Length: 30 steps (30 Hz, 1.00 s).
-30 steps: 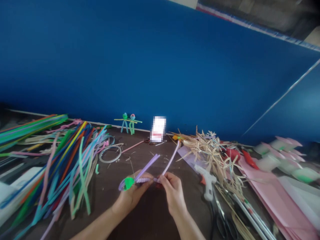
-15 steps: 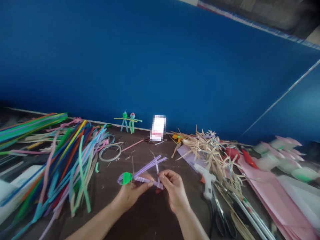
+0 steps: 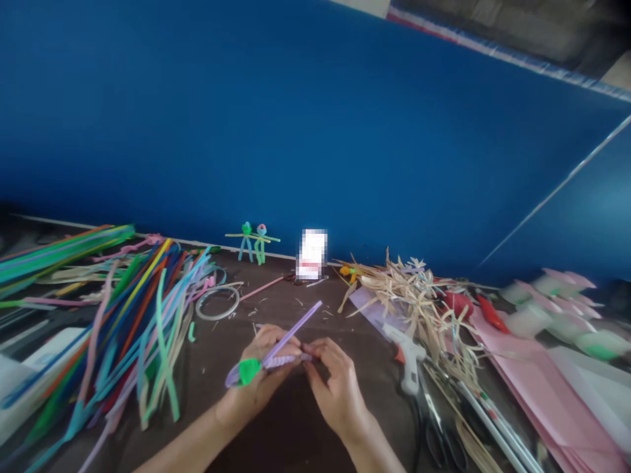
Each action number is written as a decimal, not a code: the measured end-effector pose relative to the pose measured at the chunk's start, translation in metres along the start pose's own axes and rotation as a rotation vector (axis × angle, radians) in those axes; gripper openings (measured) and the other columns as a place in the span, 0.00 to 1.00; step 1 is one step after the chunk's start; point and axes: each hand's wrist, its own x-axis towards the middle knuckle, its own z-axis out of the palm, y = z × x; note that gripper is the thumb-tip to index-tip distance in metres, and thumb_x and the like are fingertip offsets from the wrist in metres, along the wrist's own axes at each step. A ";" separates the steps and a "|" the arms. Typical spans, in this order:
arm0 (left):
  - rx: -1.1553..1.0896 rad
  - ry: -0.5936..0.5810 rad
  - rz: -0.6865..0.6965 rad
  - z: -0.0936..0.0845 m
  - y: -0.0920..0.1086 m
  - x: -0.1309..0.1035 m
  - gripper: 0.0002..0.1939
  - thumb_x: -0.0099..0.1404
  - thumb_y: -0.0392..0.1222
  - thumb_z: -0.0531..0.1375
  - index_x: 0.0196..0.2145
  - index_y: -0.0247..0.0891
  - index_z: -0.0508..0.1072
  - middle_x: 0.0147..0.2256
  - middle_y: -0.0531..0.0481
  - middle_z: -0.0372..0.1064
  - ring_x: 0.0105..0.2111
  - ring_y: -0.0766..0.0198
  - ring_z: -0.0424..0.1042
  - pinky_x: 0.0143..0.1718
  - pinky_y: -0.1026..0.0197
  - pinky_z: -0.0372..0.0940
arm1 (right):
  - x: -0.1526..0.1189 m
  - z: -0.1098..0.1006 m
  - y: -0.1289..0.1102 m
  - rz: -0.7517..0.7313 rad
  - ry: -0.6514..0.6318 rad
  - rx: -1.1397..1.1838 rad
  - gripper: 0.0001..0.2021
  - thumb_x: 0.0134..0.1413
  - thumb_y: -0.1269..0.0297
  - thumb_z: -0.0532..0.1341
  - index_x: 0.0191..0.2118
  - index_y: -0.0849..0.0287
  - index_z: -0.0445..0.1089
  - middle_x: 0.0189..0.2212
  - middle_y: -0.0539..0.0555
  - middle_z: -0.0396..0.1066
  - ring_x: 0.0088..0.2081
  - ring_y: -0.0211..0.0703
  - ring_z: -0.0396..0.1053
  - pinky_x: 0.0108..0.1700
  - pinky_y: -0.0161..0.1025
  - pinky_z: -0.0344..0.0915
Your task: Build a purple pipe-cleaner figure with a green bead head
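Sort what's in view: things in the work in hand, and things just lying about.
In the work, it seems:
purple fuzzy piece, between left hand and right hand
green part on it

Lying about, untouched:
glue gun
scissors
pale ring
pink sheets

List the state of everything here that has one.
Left hand: closed on purple piece
Right hand: fingertips closed on purple piece's end
Purple piece: partly coiled, held off the table
Green wrap: wound around purple piece
Figures: standing
Screen: lit, content blurred
Ring: lying flat
Glue gun: lying down; power unclear
Scissors: lying down; open or shut unclear
Strips: heaped, tangled
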 end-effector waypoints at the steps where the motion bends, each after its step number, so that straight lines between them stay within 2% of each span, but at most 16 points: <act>1: 0.033 -0.043 0.065 -0.001 -0.001 0.001 0.05 0.52 0.42 0.60 0.23 0.42 0.75 0.28 0.46 0.70 0.34 0.58 0.65 0.41 0.56 0.60 | 0.000 0.000 0.000 0.000 -0.003 -0.001 0.08 0.49 0.72 0.56 0.34 0.57 0.71 0.31 0.55 0.68 0.34 0.42 0.66 0.38 0.37 0.61; 3: 0.077 -0.121 0.142 -0.003 -0.003 0.003 0.07 0.55 0.40 0.57 0.25 0.43 0.75 0.28 0.47 0.70 0.33 0.58 0.65 0.39 0.57 0.60 | -0.002 0.000 0.001 0.032 -0.005 0.017 0.06 0.50 0.70 0.56 0.30 0.58 0.70 0.28 0.53 0.67 0.32 0.41 0.65 0.35 0.35 0.60; 4: 0.075 -0.138 0.126 -0.004 -0.005 0.003 0.07 0.56 0.40 0.56 0.26 0.42 0.74 0.28 0.47 0.69 0.32 0.59 0.66 0.38 0.58 0.60 | -0.003 0.001 0.003 0.071 -0.017 0.044 0.05 0.50 0.68 0.56 0.28 0.59 0.69 0.25 0.52 0.66 0.30 0.40 0.64 0.33 0.35 0.60; 8: -0.123 -0.156 -0.118 0.001 -0.011 0.002 0.06 0.54 0.40 0.58 0.22 0.37 0.70 0.23 0.50 0.66 0.27 0.63 0.66 0.32 0.62 0.61 | -0.005 0.006 0.012 0.346 -0.179 0.414 0.11 0.52 0.61 0.55 0.24 0.61 0.65 0.17 0.47 0.61 0.19 0.33 0.60 0.23 0.31 0.56; 10: -0.261 -0.145 -0.221 0.006 -0.014 0.002 0.08 0.54 0.41 0.59 0.21 0.35 0.68 0.20 0.52 0.65 0.24 0.65 0.65 0.29 0.64 0.61 | -0.005 0.008 0.016 0.449 -0.254 0.631 0.13 0.52 0.59 0.53 0.26 0.62 0.65 0.18 0.48 0.61 0.17 0.32 0.59 0.20 0.30 0.55; 12: -0.377 -0.107 -0.290 0.012 -0.018 0.001 0.07 0.54 0.41 0.59 0.23 0.34 0.69 0.19 0.52 0.65 0.23 0.66 0.65 0.27 0.64 0.61 | -0.003 0.008 0.017 0.481 -0.270 0.709 0.12 0.51 0.60 0.53 0.27 0.63 0.65 0.20 0.48 0.62 0.16 0.31 0.58 0.20 0.30 0.56; 14: -0.469 -0.069 -0.342 0.016 -0.023 0.001 0.07 0.54 0.41 0.60 0.25 0.33 0.69 0.20 0.51 0.67 0.22 0.67 0.65 0.25 0.65 0.61 | -0.001 0.008 0.017 0.447 -0.251 0.619 0.06 0.49 0.65 0.54 0.28 0.63 0.65 0.21 0.48 0.63 0.18 0.32 0.60 0.22 0.30 0.59; 16: -0.543 -0.023 -0.397 0.018 -0.028 0.002 0.07 0.52 0.40 0.61 0.26 0.33 0.70 0.23 0.51 0.68 0.23 0.67 0.66 0.26 0.65 0.62 | -0.001 0.008 0.015 0.350 -0.201 0.392 0.04 0.46 0.71 0.55 0.29 0.62 0.66 0.23 0.48 0.64 0.22 0.34 0.62 0.26 0.31 0.61; 20: -0.588 0.050 -0.448 0.017 -0.036 0.003 0.08 0.50 0.40 0.63 0.27 0.33 0.70 0.26 0.51 0.69 0.26 0.67 0.68 0.29 0.65 0.64 | -0.001 0.009 0.016 0.145 -0.063 -0.041 0.11 0.44 0.76 0.54 0.35 0.60 0.68 0.31 0.52 0.68 0.33 0.39 0.66 0.37 0.34 0.61; 23: -0.582 0.051 -0.446 0.017 -0.038 0.002 0.08 0.50 0.39 0.63 0.26 0.33 0.69 0.25 0.52 0.68 0.23 0.69 0.67 0.27 0.66 0.64 | -0.003 0.010 0.020 0.114 -0.021 -0.185 0.14 0.43 0.76 0.55 0.39 0.59 0.66 0.31 0.52 0.68 0.32 0.39 0.66 0.35 0.33 0.62; 27: -0.549 0.034 -0.491 0.019 -0.038 0.001 0.09 0.49 0.40 0.63 0.26 0.32 0.69 0.24 0.52 0.68 0.20 0.71 0.66 0.25 0.67 0.63 | -0.003 0.010 0.023 0.061 -0.033 -0.299 0.11 0.43 0.77 0.55 0.35 0.58 0.65 0.30 0.51 0.67 0.32 0.39 0.65 0.35 0.34 0.61; 30: -0.482 0.047 -0.500 0.019 -0.038 0.002 0.10 0.50 0.42 0.63 0.26 0.32 0.69 0.23 0.53 0.67 0.17 0.73 0.64 0.22 0.68 0.61 | -0.003 0.009 0.022 0.026 -0.056 -0.357 0.12 0.44 0.78 0.54 0.35 0.58 0.64 0.30 0.51 0.66 0.32 0.40 0.65 0.35 0.34 0.60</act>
